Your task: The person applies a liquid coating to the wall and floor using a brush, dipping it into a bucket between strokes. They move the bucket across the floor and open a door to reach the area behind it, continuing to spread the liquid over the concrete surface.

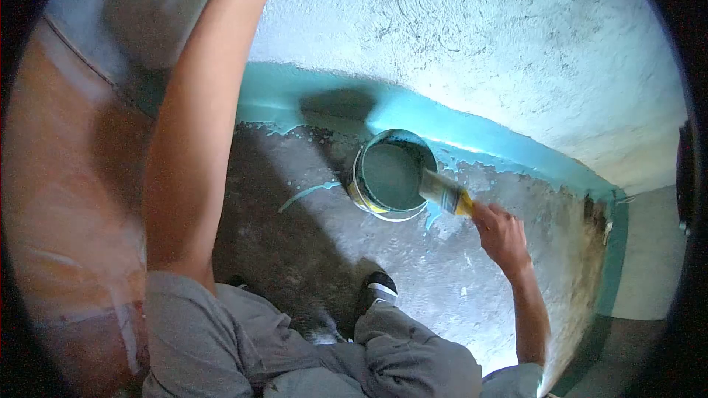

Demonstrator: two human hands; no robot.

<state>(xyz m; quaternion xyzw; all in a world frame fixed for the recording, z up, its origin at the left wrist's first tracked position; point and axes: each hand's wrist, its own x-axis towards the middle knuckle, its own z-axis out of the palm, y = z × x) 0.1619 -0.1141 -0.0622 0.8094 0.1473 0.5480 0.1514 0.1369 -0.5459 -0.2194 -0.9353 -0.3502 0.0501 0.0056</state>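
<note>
Right hand (501,232) grip was wrapped round yellow-handled flat paintbrush (445,192), bristles over rim of round metal paint tin (365,203). Bare concrete floor (413,269) lay open in front of tin; left hand was out of view.

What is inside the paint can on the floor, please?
Teal paint fills the paint can; the paintbrush in the right hand dips in at its right rim. The paint covers the can's bottom.
</note>
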